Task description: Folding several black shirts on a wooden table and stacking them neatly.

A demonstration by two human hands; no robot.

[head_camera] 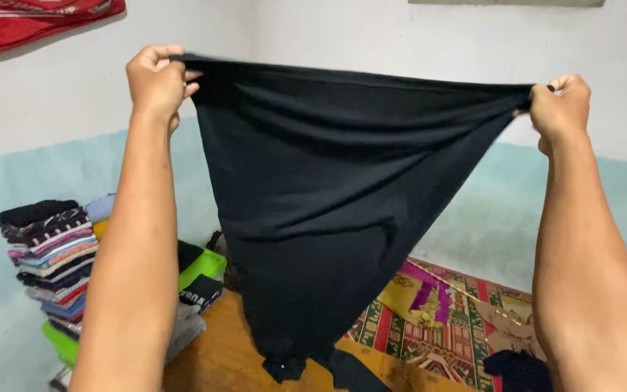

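Head view, only one you've got. Your left hand (155,81) and right hand (562,109) are both raised in front of the wall, each fist closed on a top corner of the black cloth (328,218). The upper edge is pulled taut between them; the rest hangs in a triangle down to a bunched point just above the orange floor (212,356).

Handling, my read: the cloth looks light, soft, stretchy, with no stiffness at all, so it sags wherever you don't hold it. It doesn't look slippery or fragile. Corners or hem are the places to grab; a pinch mid-panel would just bunch it.

Around you:
- Stack of folded clothes (51,254) low on the left against the pale blue wall band, striped and dark pieces.
- Lime-green item (201,265) just beside that stack, partly behind your left forearm.
- Patterned mat (444,327) on the floor right of the cloth's tip: red, green, yellow, with a purple patch.
- Red textile (30,22) hanging at the top left of the wall.
- Dark clothing pile (517,370) bottom right, on the mat.

No packages or signs visible. Print on one folded item is too small to read.
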